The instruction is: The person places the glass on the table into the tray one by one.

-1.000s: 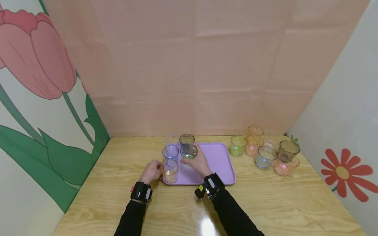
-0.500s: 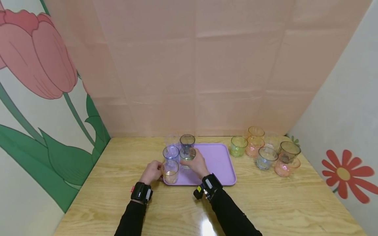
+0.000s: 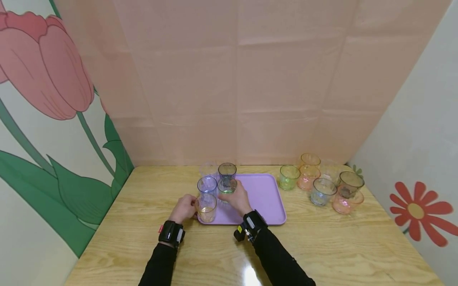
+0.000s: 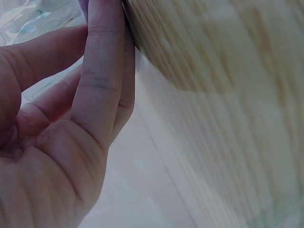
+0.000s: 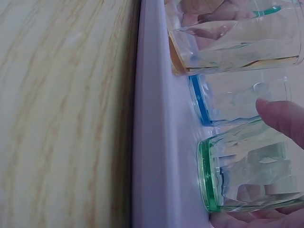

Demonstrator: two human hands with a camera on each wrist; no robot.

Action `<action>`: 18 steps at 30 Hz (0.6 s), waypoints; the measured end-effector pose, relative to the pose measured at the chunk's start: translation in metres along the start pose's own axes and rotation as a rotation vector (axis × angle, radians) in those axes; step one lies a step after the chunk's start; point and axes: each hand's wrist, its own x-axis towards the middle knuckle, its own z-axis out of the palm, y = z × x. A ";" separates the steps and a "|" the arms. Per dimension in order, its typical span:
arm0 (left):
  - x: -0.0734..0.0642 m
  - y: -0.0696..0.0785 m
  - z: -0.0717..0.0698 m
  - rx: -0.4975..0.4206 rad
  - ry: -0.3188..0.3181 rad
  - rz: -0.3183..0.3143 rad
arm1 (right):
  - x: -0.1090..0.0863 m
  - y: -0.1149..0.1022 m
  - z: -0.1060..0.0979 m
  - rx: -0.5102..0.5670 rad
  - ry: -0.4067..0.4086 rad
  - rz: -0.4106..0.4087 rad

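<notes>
My right hand grips a clear glass with a green base, thumb on one side and fingers on the other. This glass stands upright over the purple tray, in front of a dark-rimmed glass. To its left are a blue-rimmed glass and an amber-rimmed glass near the tray's front corner. My left hand pinches the tray's left edge beside the amber-rimmed glass; in the left wrist view its fingertips meet at the purple edge.
A faint clear glass stands at the tray's back left. Right of the tray, on the wooden table, is a cluster of glasses, among them a green glass, a pale blue glass and a dark glass stacked on a pink glass.
My right hand has shifted slightly left and down with the green-based glass, bringing it down to the tray in front of the dark-rimmed one. The left hand has stayed in place.
</notes>
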 end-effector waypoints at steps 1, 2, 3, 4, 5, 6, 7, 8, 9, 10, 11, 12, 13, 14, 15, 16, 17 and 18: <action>0.000 0.000 0.000 0.004 0.002 0.003 | 0.000 0.000 0.000 0.002 -0.001 0.004; 0.000 0.000 0.000 0.006 0.003 0.004 | 0.000 0.000 0.000 0.002 -0.003 0.007; 0.000 0.000 0.000 0.005 0.003 0.004 | -0.001 0.001 -0.001 0.003 -0.005 0.009; 0.000 0.000 0.000 0.006 0.004 0.003 | -0.001 0.001 -0.001 0.004 -0.006 0.008; 0.000 0.001 0.000 0.009 0.006 0.004 | 0.000 0.002 -0.001 0.002 -0.008 0.005; 0.000 0.001 0.000 0.011 0.007 0.007 | 0.000 0.002 -0.001 0.001 -0.008 0.002; 0.000 0.001 0.000 0.011 0.007 0.006 | 0.000 0.003 -0.001 -0.002 -0.007 -0.002; 0.000 0.001 0.000 0.008 0.006 0.002 | 0.000 0.003 -0.001 -0.003 -0.008 -0.005; 0.000 0.001 0.000 0.011 0.007 0.006 | 0.000 0.004 -0.001 -0.005 -0.008 -0.008; 0.000 0.001 0.000 0.014 0.007 0.006 | 0.000 0.004 -0.001 -0.003 -0.009 -0.011; 0.001 0.001 0.000 0.018 0.009 0.010 | 0.000 0.004 -0.001 0.002 -0.009 -0.010; 0.000 0.001 0.000 0.018 0.009 0.011 | 0.000 0.004 -0.002 0.005 -0.010 -0.009; 0.000 0.001 0.000 0.017 0.007 0.008 | -0.001 0.004 -0.002 0.010 -0.010 -0.006; 0.000 0.001 -0.001 0.019 0.008 0.011 | -0.001 0.004 -0.002 0.014 -0.012 -0.003; 0.000 0.001 0.000 0.020 0.007 0.016 | -0.001 0.004 -0.003 0.015 -0.013 0.001; 0.000 0.001 -0.001 0.015 0.006 0.011 | -0.002 0.003 -0.003 0.021 -0.015 0.006; 0.000 0.001 -0.001 0.010 0.006 0.009 | -0.002 0.003 -0.004 0.019 -0.017 0.012; 0.000 0.001 0.000 0.003 0.005 0.004 | -0.001 0.003 -0.004 0.015 -0.021 0.017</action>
